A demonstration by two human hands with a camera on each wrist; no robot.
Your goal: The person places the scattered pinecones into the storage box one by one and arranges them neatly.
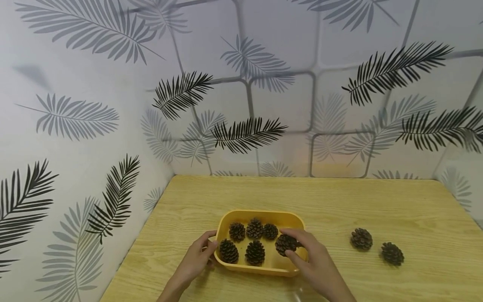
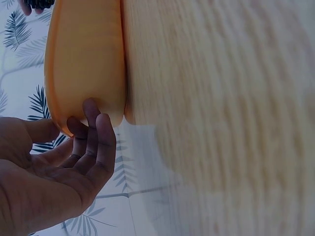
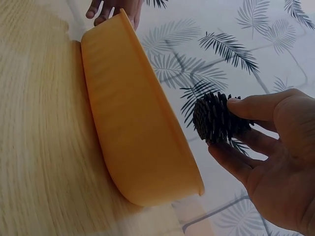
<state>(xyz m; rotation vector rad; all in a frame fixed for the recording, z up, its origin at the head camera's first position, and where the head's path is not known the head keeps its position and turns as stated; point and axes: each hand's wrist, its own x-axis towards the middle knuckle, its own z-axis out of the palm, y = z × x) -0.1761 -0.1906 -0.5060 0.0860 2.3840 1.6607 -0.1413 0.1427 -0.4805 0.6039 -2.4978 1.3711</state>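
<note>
A yellow oval basin point(image 1: 264, 269) stands on the table with several brown pine cones point(image 1: 255, 252) inside, set in two rows. At its left end my left hand point(image 1: 198, 255) holds the rim, thumb on top and fingers under the outer wall; the left wrist view shows those fingers point(image 2: 106, 142) against the side. Over the basin's right part my right hand point(image 1: 315, 260) grips a pine cone point(image 1: 285, 245) between thumb and fingers. In the right wrist view that pine cone point(image 3: 216, 117) is held above the rim, apart from it.
Two more pine cones point(image 1: 361, 239) point(image 1: 392, 253) lie on the wooden table point(image 1: 332, 197) to the right of the basin. Behind the table rises a pale wall point(image 1: 279, 105) with leaf patterns, and another patterned wall point(image 1: 75, 167) borders the left side.
</note>
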